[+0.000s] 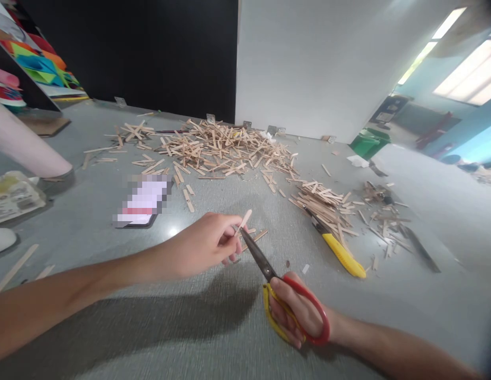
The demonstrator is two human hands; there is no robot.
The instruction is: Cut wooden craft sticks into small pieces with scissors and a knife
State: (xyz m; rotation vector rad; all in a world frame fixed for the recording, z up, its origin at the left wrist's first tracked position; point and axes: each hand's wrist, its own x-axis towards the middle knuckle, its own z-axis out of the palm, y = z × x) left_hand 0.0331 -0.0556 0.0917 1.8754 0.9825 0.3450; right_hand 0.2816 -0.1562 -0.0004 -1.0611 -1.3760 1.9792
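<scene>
Near the middle of the grey table, my left hand (pixel 214 240) pinches a short wooden craft stick (pixel 246 217) that points up and to the right. My right hand (pixel 295 309) is wrapped round the handles of a pair of scissors (pixel 265 266), one loop red and the other yellow. The blade tips reach the stick at my left fingertips; whether they touch the wood I cannot tell. Behind those fingers, another stick (pixel 258 238) lies on the table, partly hidden.
A big heap of craft sticks (pixel 225 148) lies at the back, with a smaller pile (pixel 322 203) to the right. Beside that pile is a yellow utility knife (pixel 342 256). A phone (pixel 144 200) lies to the left. A loose blade (pixel 422 250) is at the right. A green bin (pixel 368 142) stands beyond.
</scene>
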